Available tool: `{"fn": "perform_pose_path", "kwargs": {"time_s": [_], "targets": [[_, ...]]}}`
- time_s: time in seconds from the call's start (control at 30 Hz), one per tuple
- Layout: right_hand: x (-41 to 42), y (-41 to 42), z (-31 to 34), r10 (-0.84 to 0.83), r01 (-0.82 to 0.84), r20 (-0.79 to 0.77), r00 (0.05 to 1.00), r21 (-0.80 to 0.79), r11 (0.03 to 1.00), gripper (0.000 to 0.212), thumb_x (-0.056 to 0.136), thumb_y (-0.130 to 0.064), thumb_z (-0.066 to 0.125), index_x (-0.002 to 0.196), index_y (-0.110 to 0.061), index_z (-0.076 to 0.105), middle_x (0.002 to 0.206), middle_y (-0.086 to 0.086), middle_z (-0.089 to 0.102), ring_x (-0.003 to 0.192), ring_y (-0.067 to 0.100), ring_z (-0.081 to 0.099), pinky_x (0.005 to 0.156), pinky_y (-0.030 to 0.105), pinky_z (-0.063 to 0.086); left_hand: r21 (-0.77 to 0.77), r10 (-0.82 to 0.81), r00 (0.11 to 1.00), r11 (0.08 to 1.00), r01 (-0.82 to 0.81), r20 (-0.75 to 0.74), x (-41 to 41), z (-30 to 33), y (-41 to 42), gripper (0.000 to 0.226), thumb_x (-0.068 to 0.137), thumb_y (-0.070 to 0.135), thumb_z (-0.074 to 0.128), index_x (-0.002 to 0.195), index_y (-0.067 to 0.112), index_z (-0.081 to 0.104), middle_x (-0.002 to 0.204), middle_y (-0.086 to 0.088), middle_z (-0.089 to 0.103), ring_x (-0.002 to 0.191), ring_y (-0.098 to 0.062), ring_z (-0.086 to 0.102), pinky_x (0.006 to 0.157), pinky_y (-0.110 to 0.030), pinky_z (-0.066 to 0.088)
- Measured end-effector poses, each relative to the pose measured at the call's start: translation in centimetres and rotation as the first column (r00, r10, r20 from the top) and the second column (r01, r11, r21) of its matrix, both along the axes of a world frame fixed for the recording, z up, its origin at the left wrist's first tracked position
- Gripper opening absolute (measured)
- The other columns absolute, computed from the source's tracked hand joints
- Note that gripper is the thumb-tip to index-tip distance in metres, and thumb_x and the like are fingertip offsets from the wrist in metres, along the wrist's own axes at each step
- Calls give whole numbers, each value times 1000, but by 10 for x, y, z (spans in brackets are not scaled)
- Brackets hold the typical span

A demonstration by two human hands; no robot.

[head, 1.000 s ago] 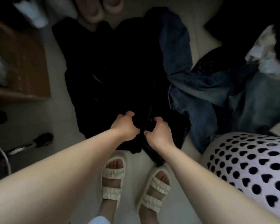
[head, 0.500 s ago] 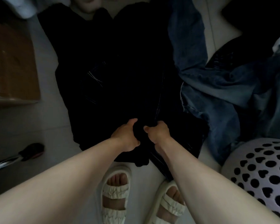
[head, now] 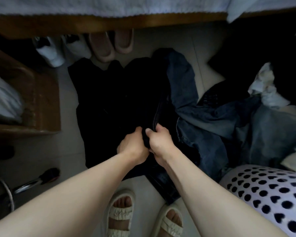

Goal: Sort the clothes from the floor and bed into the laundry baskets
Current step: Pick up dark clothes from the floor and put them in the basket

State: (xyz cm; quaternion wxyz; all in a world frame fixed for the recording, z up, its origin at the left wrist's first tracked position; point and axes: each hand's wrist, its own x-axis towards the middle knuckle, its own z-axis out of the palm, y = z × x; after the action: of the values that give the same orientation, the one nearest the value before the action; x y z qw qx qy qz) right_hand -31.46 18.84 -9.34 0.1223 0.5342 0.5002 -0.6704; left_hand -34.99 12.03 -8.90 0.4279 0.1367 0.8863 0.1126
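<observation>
Since a second ago both hands have closed in together and bunched the near edge of the black garment (head: pixel 116 106), which still lies mostly on the floor (head: pixel 41 151) beside the jeans (head: pixel 203 120). From the head view, left hand (head: pixel 132 148) and right hand (head: pixel 158 141) touch, fingers curled into the fabric. Looks like the pickup step; next it probably needs lifting clear and swinging right into the white basket (head: pixel 266 194).

- The black garment (head: pixel 116 103) is so dark that its type and folds cannot be told.
- Beside it, the laundry basket (head: pixel 270 192) is cut off by the right and bottom edges.
- Beyond it, the bed (head: pixel 109 23) hides the heels of the slippers (head: pixel 109 45).
- The fingertips of the left hand (head: pixel 133 147) and right hand (head: pixel 161 142) are buried in its cloth.
</observation>
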Motion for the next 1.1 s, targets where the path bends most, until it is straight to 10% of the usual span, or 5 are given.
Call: {"fn": "perform_pose_path", "kwargs": {"time_s": [0.3, 0.47, 0.67, 0.9, 1.1], "targets": [[-15, 45, 136, -107, 112, -213, 971, 8, 994, 15, 95, -6, 49, 84, -6, 59, 79, 9, 61, 72, 18, 58, 63, 27, 52, 111, 100, 968, 991, -76, -230, -32, 135, 35, 21, 84, 11, 54, 102, 21, 59, 106, -7, 66, 107, -32, 61, 83, -36, 48], [-3, 74, 203, 61, -33, -136, 989, 203, 979, 48, 83, 9, 45, 123, -15, 58, 115, 4, 54, 91, 12, 54, 66, 19, 46, 204, 194, 958, 967, -151, -211, -45, 209, 55, 23, 87, 14, 51, 102, 27, 63, 99, -6, 64, 104, -32, 61, 79, -34, 45], [7, 93, 276, 334, -311, 3, 943, 370, 875, 87, 62, -5, 57, 138, -39, 34, 145, 0, 28, 128, 30, 39, 97, 48, 49, 346, 236, 951, 925, -157, -201, -48, 298, 77, 23, 91, 23, 51, 109, 30, 63, 106, -7, 67, 107, -33, 60, 78, -33, 42], [33, 123, 367, -27, -10, 98, 995, 360, 933, 108, 43, -23, 62, 143, -25, 23, 138, 14, 35, 120, 37, 45, 96, 50, 49, 574, 353, 936, 764, -295, 12, -50, 398, 89, 21, 79, 34, 59, 92, 23, 71, 95, -6, 73, 97, -30, 65, 91, -44, 52], [57, 129, 430, -110, 162, -161, 981, 358, 920, 13, 77, -7, 64, 87, -14, 67, 92, 16, 70, 93, 39, 67, 83, 56, 55, 668, 346, 938, 699, -256, -2, -51, 477, 98, 20, 78, 28, 61, 87, 14, 72, 93, -11, 73, 95, -29, 66, 91, -43, 52]]}}
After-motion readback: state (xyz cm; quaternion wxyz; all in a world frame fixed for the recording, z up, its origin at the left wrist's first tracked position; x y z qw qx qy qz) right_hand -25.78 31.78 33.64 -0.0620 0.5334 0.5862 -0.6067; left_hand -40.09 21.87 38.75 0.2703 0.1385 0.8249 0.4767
